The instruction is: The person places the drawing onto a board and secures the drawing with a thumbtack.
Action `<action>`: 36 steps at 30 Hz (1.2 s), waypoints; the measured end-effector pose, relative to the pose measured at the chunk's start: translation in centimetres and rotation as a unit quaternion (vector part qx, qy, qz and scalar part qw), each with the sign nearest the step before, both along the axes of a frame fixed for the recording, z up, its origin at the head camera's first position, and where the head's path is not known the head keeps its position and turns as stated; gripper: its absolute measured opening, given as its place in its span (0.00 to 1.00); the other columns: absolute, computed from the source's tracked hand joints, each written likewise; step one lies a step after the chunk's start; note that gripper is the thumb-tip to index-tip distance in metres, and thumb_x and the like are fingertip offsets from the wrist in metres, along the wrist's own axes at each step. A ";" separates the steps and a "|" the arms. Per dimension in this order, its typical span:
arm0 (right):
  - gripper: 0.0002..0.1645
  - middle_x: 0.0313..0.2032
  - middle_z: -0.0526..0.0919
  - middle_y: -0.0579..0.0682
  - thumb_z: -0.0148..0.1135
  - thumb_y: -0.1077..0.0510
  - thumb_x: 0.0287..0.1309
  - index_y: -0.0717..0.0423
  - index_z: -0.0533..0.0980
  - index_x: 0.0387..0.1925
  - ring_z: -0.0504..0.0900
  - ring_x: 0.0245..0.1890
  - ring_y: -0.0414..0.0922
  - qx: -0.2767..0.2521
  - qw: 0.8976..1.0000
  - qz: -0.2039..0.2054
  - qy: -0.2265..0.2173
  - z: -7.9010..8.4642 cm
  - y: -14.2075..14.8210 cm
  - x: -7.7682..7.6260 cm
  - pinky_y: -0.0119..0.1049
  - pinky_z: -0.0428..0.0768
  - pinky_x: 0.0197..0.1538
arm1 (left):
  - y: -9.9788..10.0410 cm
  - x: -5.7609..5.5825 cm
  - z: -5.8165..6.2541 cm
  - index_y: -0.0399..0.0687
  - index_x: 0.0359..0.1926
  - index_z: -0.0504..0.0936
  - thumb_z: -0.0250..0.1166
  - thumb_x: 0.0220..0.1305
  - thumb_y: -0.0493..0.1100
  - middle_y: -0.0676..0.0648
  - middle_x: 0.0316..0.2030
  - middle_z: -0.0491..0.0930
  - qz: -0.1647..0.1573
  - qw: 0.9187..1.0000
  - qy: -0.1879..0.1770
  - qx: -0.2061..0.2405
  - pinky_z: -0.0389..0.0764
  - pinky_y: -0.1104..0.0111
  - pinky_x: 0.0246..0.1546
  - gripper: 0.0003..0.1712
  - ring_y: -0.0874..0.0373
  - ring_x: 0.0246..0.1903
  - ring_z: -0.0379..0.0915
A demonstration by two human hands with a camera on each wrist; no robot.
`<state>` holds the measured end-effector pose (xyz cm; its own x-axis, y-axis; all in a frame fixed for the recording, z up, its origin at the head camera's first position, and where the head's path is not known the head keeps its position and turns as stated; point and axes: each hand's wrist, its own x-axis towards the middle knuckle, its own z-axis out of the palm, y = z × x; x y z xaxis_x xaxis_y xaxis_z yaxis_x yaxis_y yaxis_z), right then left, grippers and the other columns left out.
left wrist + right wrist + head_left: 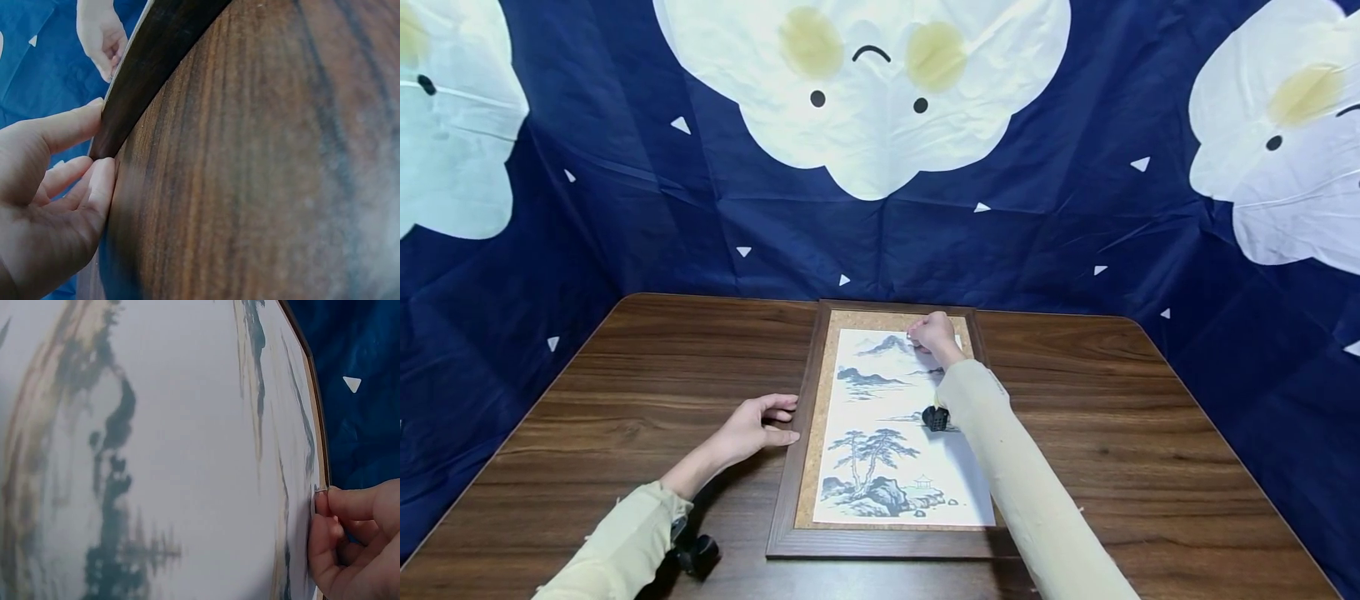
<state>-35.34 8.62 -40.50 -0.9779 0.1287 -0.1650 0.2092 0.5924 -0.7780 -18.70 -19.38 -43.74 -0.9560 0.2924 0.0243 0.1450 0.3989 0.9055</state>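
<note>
A cork board in a brown wooden frame lies on the table, with a sheet printed with an ink landscape on its cork. My left hand rests its thumb and fingertips against the frame's left edge. The left wrist view shows the thumb at the frame's upper edge and the other fingers lower along the side. At the top of the sheet, toward its right, my right hand pinches a small clear push pin between thumb and finger. Its tip is hidden.
Dark wood-grain tabletop extends on both sides of the frame. A blue cloth with white cloud faces hangs behind and beside the table. The frame's far edge sits near the table's back edge.
</note>
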 end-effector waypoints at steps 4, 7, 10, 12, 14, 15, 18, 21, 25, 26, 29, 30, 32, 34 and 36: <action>0.05 0.33 0.82 0.53 0.61 0.63 0.53 0.61 0.80 0.28 0.75 0.23 0.41 -0.014 1.000 -0.009 -0.001 0.0 0.2 0.1 0.29 0.77 0.24 | 0.1 0.0 0.1 0.23 0.55 0.67 0.68 0.48 0.34 0.31 0.51 0.71 0.002 1.000 0.003 -0.007 0.74 0.70 0.41 0.33 0.44 0.46 0.70; 0.05 0.35 0.82 0.54 0.61 0.62 0.53 0.61 0.81 0.29 0.76 0.23 0.41 -0.024 1.000 -0.008 0.002 -0.1 0.3 0.3 0.29 0.78 0.26 | 0.1 0.0 0.1 0.23 0.55 0.67 0.68 0.48 0.33 0.30 0.51 0.71 0.003 1.000 -0.004 0.004 0.74 0.73 0.40 0.33 0.43 0.46 0.70; 0.06 0.35 0.83 0.54 0.61 0.62 0.53 0.62 0.81 0.29 0.78 0.23 0.42 -0.023 1.000 -0.007 0.008 -0.2 0.2 0.3 0.29 0.78 0.26 | 0.1 0.0 0.1 0.22 0.55 0.66 0.68 0.48 0.32 0.29 0.52 0.69 0.001 1.000 -0.013 0.018 0.74 0.75 0.39 0.33 0.42 0.47 0.69; 0.06 0.35 0.83 0.55 0.61 0.62 0.53 0.62 0.81 0.29 0.78 0.22 0.41 -0.018 1.000 -0.010 0.013 -0.2 0.2 0.3 0.29 0.78 0.25 | 0.0 0.0 0.1 0.21 0.55 0.65 0.67 0.49 0.31 0.29 0.52 0.69 0.000 1.000 -0.018 0.026 0.74 0.76 0.39 0.33 0.42 0.47 0.68; 0.06 0.34 0.83 0.54 0.61 0.62 0.53 0.62 0.82 0.28 0.77 0.20 0.40 -0.011 1.000 -0.015 0.019 -0.3 0.2 0.3 0.28 0.78 0.24 | 0.0 0.0 0.1 0.21 0.55 0.65 0.67 0.49 0.31 0.29 0.52 0.69 0.000 0.999 -0.020 0.029 0.75 0.76 0.39 0.33 0.42 0.47 0.68; 0.06 0.34 0.83 0.54 0.62 0.62 0.52 0.61 0.82 0.27 0.77 0.19 0.39 -0.004 1.000 -0.018 0.023 -0.3 0.2 0.3 0.27 0.78 0.24 | 0.0 0.0 0.2 0.21 0.55 0.65 0.67 0.48 0.31 0.29 0.52 0.69 0.000 0.999 -0.020 0.029 0.75 0.76 0.39 0.33 0.42 0.47 0.68; 0.06 0.32 0.83 0.53 0.62 0.61 0.51 0.61 0.82 0.27 0.75 0.15 0.37 0.010 0.999 -0.021 0.030 -0.4 0.1 0.3 0.26 0.77 0.22 | 0.0 0.0 0.2 0.21 0.55 0.65 0.67 0.49 0.31 0.29 0.51 0.69 0.000 0.999 -0.023 0.028 0.75 0.75 0.39 0.33 0.42 0.47 0.68; 0.06 0.31 0.84 0.53 0.63 0.60 0.51 0.60 0.82 0.26 0.74 0.13 0.36 0.017 0.999 -0.022 0.031 -0.5 0.2 0.4 0.26 0.76 0.22 | -0.1 0.0 0.2 0.21 0.55 0.65 0.67 0.48 0.31 0.29 0.51 0.70 0.001 0.999 -0.024 0.027 0.75 0.75 0.39 0.33 0.43 0.47 0.68; 0.06 0.30 0.84 0.53 0.63 0.60 0.51 0.60 0.83 0.27 0.75 0.14 0.36 0.016 0.999 -0.022 0.036 -0.6 0.2 0.5 0.27 0.77 0.22 | 0.0 0.0 0.2 0.21 0.55 0.65 0.68 0.48 0.31 0.29 0.50 0.70 0.000 0.999 -0.022 0.028 0.75 0.75 0.39 0.34 0.43 0.47 0.68; 0.06 0.30 0.84 0.54 0.63 0.60 0.51 0.60 0.83 0.27 0.76 0.14 0.37 0.016 0.999 -0.021 0.038 -0.6 0.2 0.5 0.27 0.77 0.22 | 0.0 0.0 0.2 0.21 0.55 0.65 0.68 0.48 0.31 0.29 0.51 0.70 -0.001 0.999 -0.022 0.028 0.75 0.75 0.39 0.34 0.43 0.47 0.68; 0.06 0.31 0.84 0.54 0.63 0.60 0.51 0.60 0.83 0.27 0.78 0.15 0.38 0.019 0.999 -0.019 0.045 -0.6 0.2 0.6 0.27 0.77 0.22 | 0.0 0.0 0.3 0.22 0.55 0.65 0.68 0.48 0.32 0.29 0.51 0.70 -0.001 0.999 -0.021 0.026 0.75 0.75 0.39 0.33 0.42 0.47 0.68; 0.07 0.30 0.84 0.54 0.63 0.60 0.51 0.60 0.83 0.27 0.78 0.16 0.39 0.021 0.999 -0.018 0.046 -0.6 0.2 0.6 0.28 0.77 0.22 | 0.0 0.0 0.3 0.22 0.55 0.65 0.68 0.49 0.32 0.29 0.51 0.70 -0.001 0.999 -0.021 0.024 0.75 0.75 0.39 0.33 0.42 0.47 0.68; 0.07 0.29 0.84 0.54 0.63 0.60 0.52 0.60 0.83 0.27 0.79 0.16 0.39 0.026 0.998 -0.014 0.051 -0.7 0.2 0.6 0.28 0.77 0.22 | 0.0 0.0 0.2 0.22 0.55 0.65 0.68 0.49 0.32 0.29 0.51 0.70 -0.001 0.999 -0.021 0.024 0.75 0.75 0.38 0.33 0.42 0.47 0.68; 0.07 0.29 0.84 0.54 0.63 0.60 0.52 0.61 0.83 0.27 0.79 0.16 0.39 0.025 0.998 -0.011 0.055 -0.7 0.2 0.7 0.28 0.77 0.23 | 0.0 0.0 0.2 0.22 0.55 0.66 0.68 0.48 0.32 0.29 0.51 0.70 -0.001 0.999 -0.021 0.024 0.75 0.75 0.39 0.33 0.42 0.47 0.68; 0.07 0.30 0.84 0.54 0.63 0.60 0.52 0.61 0.83 0.27 0.78 0.15 0.38 0.024 0.998 -0.008 0.058 -0.8 0.2 0.7 0.28 0.77 0.23 | 0.0 0.0 0.1 0.22 0.55 0.65 0.68 0.49 0.32 0.29 0.51 0.70 -0.001 1.000 -0.021 0.023 0.75 0.75 0.39 0.34 0.42 0.47 0.68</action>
<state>-34.65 8.84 -41.28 -0.9878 0.1497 -0.0434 0.1287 0.6267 -0.7685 -18.74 -19.41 -43.61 -0.9561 0.2931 -0.0025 0.1067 0.3559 0.9284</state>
